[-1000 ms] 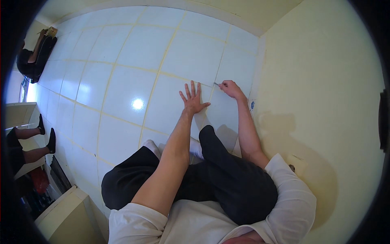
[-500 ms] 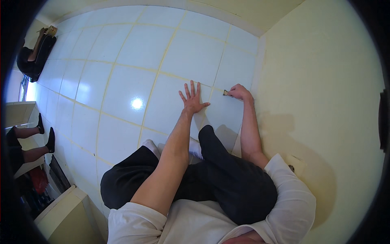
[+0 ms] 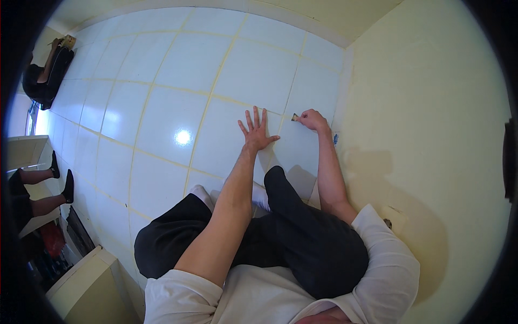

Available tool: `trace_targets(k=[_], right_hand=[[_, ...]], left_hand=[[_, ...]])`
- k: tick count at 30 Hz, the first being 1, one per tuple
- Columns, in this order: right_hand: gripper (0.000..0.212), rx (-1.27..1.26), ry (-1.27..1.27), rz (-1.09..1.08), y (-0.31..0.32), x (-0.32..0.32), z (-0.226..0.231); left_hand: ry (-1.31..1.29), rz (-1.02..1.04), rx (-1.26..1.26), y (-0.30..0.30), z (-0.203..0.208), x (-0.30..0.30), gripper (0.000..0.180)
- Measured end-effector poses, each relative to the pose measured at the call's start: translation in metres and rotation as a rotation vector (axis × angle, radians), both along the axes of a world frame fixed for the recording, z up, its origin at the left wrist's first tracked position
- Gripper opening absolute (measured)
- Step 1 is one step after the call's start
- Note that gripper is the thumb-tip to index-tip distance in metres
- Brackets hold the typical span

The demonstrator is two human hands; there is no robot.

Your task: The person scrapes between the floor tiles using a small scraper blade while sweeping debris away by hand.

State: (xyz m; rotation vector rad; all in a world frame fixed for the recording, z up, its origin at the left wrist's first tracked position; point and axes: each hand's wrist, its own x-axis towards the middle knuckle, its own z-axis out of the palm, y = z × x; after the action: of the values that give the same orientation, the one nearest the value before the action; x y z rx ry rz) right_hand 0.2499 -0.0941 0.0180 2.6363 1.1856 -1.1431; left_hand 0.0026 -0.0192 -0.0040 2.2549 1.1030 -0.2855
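My left hand (image 3: 257,129) lies flat on the white floor tiles (image 3: 216,124) with its fingers spread, holding nothing. To its right, my right hand (image 3: 314,120) is closed around a small scraper (image 3: 294,117) with a flat, widened tip. The tip points left and meets the floor just right of a yellowish grout line (image 3: 281,123). Most of the scraper's handle is hidden in my fingers.
The cream wall (image 3: 421,135) rises close along my right arm. A small blue thing (image 3: 335,139) lies at its foot. A person in dark clothes (image 3: 48,75) sits far left; another's dark shoes (image 3: 68,186) show nearer. A cream cabinet (image 3: 89,286) stands lower left.
My right hand has moved a little left and away from me with the scraper. The small blue thing by the wall has come into sight. My left hand stays put.
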Motion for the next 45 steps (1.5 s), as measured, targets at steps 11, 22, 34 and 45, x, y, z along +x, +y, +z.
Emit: trace_targets(k=[11, 22, 34, 45], right_hand=[[0.038, 0.033, -0.076, 0.010, 0.013, -0.023, 0.021], [0.036, -0.042, -0.120, 0.035, 0.011, -0.010, 0.026], [0.034, 0.010, -0.036, -0.059, 0.008, -0.013, 0.025], [0.035, 0.117, -0.110, 0.021, 0.016, -0.029, 0.017]], left_hand=[[0.001, 0.008, 0.006, 0.000, 0.000, -0.001, 0.129], [0.005, 0.012, -0.010, 0.001, 0.003, -0.002, 0.129], [-0.016, 0.012, 0.014, 0.002, 0.002, 0.000, 0.129], [0.010, -0.014, 0.035, 0.001, -0.003, 0.002, 0.129]])
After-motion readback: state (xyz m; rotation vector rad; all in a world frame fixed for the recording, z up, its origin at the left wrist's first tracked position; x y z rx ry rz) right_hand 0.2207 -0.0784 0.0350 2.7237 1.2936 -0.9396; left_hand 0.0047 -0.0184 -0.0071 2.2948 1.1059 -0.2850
